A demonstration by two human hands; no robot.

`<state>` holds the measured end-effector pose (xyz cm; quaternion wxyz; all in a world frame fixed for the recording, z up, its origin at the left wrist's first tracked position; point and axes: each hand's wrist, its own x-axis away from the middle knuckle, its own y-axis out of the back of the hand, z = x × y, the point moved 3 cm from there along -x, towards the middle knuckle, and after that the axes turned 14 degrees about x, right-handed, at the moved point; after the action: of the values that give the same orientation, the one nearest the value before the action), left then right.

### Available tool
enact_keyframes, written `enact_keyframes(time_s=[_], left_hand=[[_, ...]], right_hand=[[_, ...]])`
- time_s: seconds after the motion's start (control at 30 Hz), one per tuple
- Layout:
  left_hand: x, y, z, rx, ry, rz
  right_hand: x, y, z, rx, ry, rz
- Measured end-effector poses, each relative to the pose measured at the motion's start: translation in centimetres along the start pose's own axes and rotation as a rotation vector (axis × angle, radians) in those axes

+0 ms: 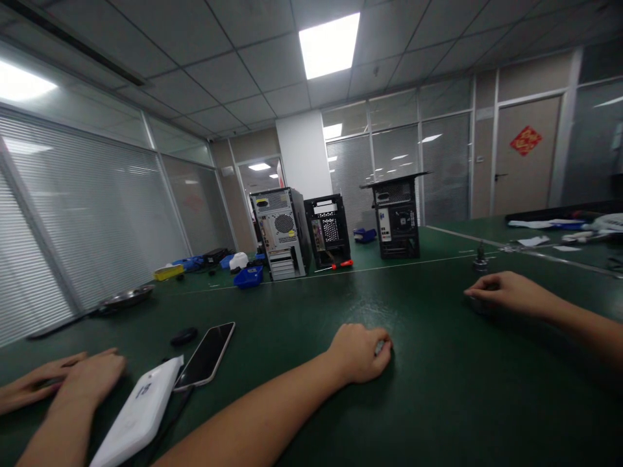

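Note:
My left hand (359, 353) rests on the green table (438, 389) in the middle of the view, curled into a loose fist. A small grey thing shows between its fingertips; I cannot name it. My right hand (506, 295) lies further right and back. Its fingers are pressed together over a small dark round thing (479, 305) on the mat. A small metal part (480, 263) stands on the table just behind that hand.
At the left, another person's two hands (73, 383) rest beside a white device (136, 408), a dark phone (207, 353) and a small black object (183, 336). Three open computer cases (282, 230) stand at the back with blue bins (248, 277), a red-handled screwdriver (341, 264) and a metal dish (126, 297).

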<state>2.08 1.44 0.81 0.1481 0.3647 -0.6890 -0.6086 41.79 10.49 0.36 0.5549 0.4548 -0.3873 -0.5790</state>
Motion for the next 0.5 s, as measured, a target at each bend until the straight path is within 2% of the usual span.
enact_keyframes(time_s=[0.2,0.37,0.43,0.5], left_hand=[[0.1,0.4,-0.3,-0.035,0.002,-0.002],[0.0,0.9,-1.6,-0.246,-0.042,0.074],[-0.2,1.4,-2.6,-0.313,-0.041,0.135],[-0.3,2.8,-3.7,-0.329,0.030,0.183]], right_hand=[[0.5,0.1,1.0,0.040,-0.040,-0.056],[0.8,0.2,1.9,0.066,-0.021,-0.080],[1.1,1.2,3.1,0.085,-0.015,-0.123],[1.8,3.2,4.7,0.110,-0.009,-0.194]])
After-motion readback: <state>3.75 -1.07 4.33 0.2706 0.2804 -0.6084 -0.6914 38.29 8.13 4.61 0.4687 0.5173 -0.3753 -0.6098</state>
